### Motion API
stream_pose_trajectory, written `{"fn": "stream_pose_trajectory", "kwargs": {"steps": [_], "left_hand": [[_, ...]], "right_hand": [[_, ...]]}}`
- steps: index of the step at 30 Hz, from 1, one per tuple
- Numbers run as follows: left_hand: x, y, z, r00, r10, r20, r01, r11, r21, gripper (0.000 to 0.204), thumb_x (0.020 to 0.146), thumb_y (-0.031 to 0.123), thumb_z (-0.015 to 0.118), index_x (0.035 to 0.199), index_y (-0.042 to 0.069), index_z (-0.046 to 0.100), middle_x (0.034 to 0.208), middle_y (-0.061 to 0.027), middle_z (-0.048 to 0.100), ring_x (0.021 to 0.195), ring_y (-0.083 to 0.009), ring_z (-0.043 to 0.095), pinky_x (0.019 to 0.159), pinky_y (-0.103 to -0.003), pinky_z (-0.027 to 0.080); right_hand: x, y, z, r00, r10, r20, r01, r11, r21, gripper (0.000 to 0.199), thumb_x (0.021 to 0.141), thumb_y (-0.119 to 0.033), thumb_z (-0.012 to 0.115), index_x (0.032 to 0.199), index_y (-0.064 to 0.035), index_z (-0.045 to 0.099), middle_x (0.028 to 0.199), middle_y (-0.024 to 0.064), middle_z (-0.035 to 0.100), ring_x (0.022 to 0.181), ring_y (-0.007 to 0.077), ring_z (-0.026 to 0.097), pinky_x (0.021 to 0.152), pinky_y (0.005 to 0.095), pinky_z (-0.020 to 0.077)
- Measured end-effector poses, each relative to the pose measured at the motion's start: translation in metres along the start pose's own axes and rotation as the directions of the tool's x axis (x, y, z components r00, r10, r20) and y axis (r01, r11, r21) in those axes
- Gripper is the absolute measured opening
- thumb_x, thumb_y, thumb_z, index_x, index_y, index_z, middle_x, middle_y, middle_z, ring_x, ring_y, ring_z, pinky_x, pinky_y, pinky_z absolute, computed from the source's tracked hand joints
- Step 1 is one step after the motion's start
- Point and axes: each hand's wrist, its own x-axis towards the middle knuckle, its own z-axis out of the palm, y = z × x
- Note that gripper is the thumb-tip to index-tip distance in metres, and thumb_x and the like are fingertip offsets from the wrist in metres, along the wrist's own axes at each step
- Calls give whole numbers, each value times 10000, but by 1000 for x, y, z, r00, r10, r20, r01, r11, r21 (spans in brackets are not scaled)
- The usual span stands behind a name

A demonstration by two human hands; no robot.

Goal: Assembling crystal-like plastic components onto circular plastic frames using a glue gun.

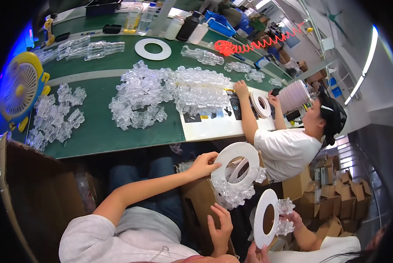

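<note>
My left hand [204, 165] is closed on the left edge of a flat white ring [221, 171], raised in front of the table edge. Clear plastic pieces [233, 194] hang along the ring's lower rim, and one more sits at its right side. Below it, my right hand [221, 224] is apart from the ring, with fingers spread and nothing visible in them. At the lower right a co-worker's hands hold a second white ring [261, 219], with clear pieces on its right side.
On the green table [91, 136] lie heaps of clear pieces [139, 94] and another white ring [153, 49]. A yellow fan [19, 90] stands at the left. Another person [288, 149] works at the right, near a red coiled hose [257, 44]. Cardboard boxes [336, 201] stand behind.
</note>
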Motion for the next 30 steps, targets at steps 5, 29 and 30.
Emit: {"fn": "stream_pose_trajectory", "kwargs": {"steps": [5, 29, 30], "left_hand": [[0, -2, 7, 999, -52, 16, 54, 988, -145, 300, 793, 142, 663, 1027, -6, 549, 866, -70, 633, 778, -101, 592, 700, -254, 475], [-4, 3, -2, 971, -227, 80, 240, 928, -286, 346, 809, 182, 676, 1078, 26, 526, 948, -48, 607, 872, -97, 560, 799, -241, 437], [-5, 4, -3, 970, -227, 88, 243, 928, -284, 356, 808, 182, 677, 1086, 25, 520, 952, -50, 607, 876, -100, 559, 803, -242, 434]], "right_hand": [[1, 1, 3, 999, -23, 24, 23, 999, 34, 270, 755, -37, 645, 1024, -36, 624, 1079, 133, 605, 986, 282, 583, 869, 343, 448], [15, -21, 10, 994, -104, 31, 102, 993, 65, 267, 765, -51, 651, 1031, -53, 627, 1091, 118, 601, 977, 278, 590, 837, 333, 465], [14, -21, 10, 995, -96, 27, 95, 993, 65, 267, 765, -51, 651, 1031, -53, 627, 1091, 118, 601, 977, 278, 590, 837, 333, 465]]}}
